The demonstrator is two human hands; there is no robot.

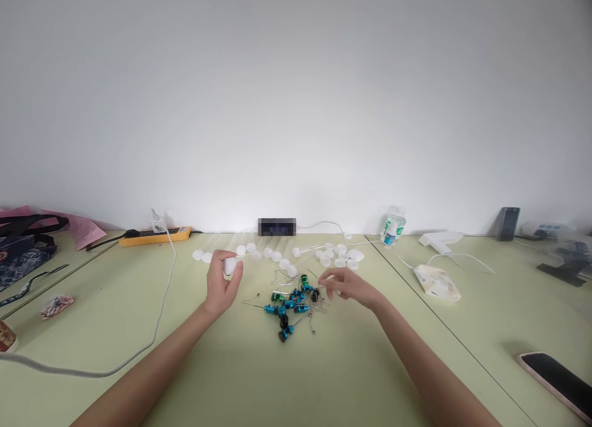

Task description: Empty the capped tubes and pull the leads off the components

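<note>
My left hand [222, 285] is closed, with a white cap [230, 265] between the thumb and fingers. Whether a clear tube is attached to that cap is hard to see. Over the right edge of a tangled pile hangs my right hand [349, 285], its fingertips drawn together near thin wires. What they pinch, if anything, is too small to make out. The pile holds several blue metal parts [289, 304], green ones [304, 280], black knobs [283, 336] and bent metal wires [283, 279]. Behind it lie several clear tubes with white caps [276, 256].
A small black display [276, 227] stands by the wall. A yellow power strip [155, 236] with a white cable [161, 304] lies left. Rightward are a clear bottle [393, 228], a pack of wipes [437, 283] and a phone [559, 381]. Bags [28, 248] sit far left.
</note>
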